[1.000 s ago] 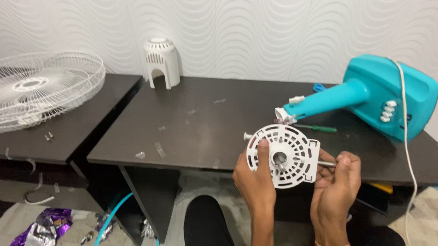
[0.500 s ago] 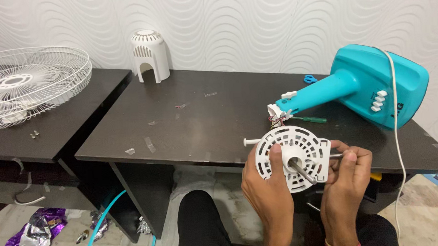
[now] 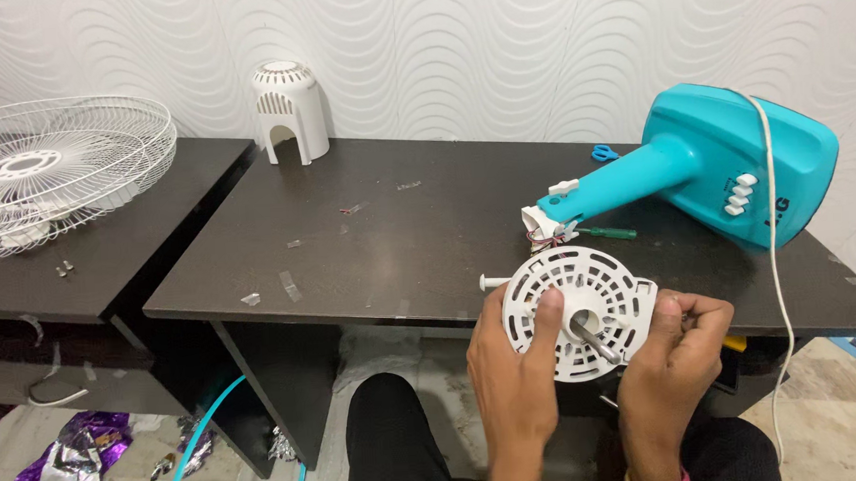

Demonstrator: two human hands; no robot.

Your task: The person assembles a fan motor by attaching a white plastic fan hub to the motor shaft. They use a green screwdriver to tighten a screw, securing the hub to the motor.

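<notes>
Left hand (image 3: pixel 518 382) grips the white round motor housing (image 3: pixel 580 311) from its left side, thumb pressed flat over the slotted face, fingers wrapped behind the rim. Right hand (image 3: pixel 676 354) is closed on the housing's right rim, fingers curled tight; whether it also pinches a small part there, cannot tell. Housing is held in the air just off the front edge of the dark desk (image 3: pixel 428 240), over the person's lap, slotted face turned up toward the camera. Its metal shaft (image 3: pixel 594 339) sticks out of the centre hub, long axis running toward lower right and at the viewer. 1 white peg (image 3: pixel 494 282) juts from the housing's left rim, pointing left. Just behind the housing, the teal fan stand (image 3: pixel 717 162) lies on its side on the desk, neck pointing left toward the housing, wires showing at the neck end, white cord (image 3: pixel 772 252) draped over the base and hanging off the right edge. A green screwdriver (image 3: pixel 605 232) lies by the neck. Left half of the desk is mostly bare surface with a few small scraps. White rear motor cover (image 3: pixel 289 111) stands upright at the back by the wall. Wire fan grille (image 3: pixel 53 167) lies on the lower table (image 3: pixel 107 267) at left, well apart. Crumpled purple wrapper (image 3: pixel 55 475) sits on the floor.
</notes>
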